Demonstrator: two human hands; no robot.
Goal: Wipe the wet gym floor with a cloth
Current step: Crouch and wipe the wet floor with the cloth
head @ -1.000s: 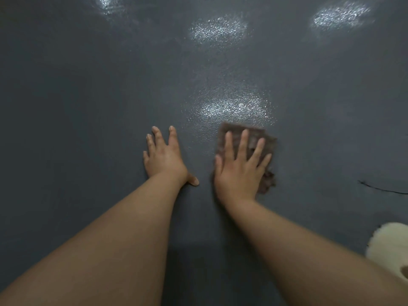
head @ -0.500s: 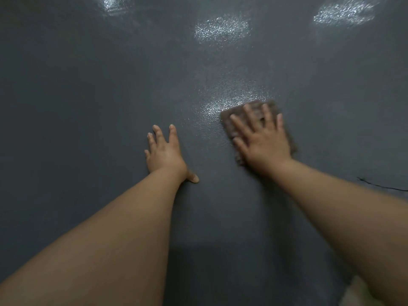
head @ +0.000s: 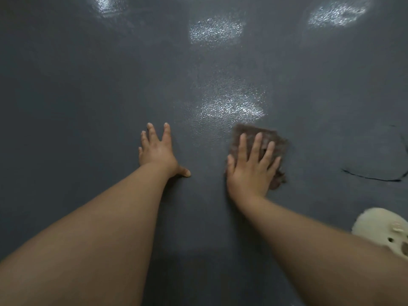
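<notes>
Brown square fabric cloth (head: 268, 141) pressed flat on dark grey glossy gym floor (head: 88, 96) by right hand (head: 251, 171), fingers straight, spread. Left hand (head: 157, 152) laid flat on floor, fingers extended, nothing held. Cream perforated shoe (head: 384, 228) seen lower right.

I see the right hand (head: 251, 171) back near me: half a second ago it was stretched far and to the right, fingers angled left, and now it sits nearer and further left, fingers pointing straight away, flat and spread on the brown fuzzy square cloth (head: 268, 141). The cloth comes along under the palm, so it now lies below the bright wet sheen patch (head: 231, 106) on the dark grey floor (head: 77, 96) rather than over its right edge. The cream perforated foam clog (head: 384, 228) shows again at the lower right, where only a sliver showed before.
</notes>
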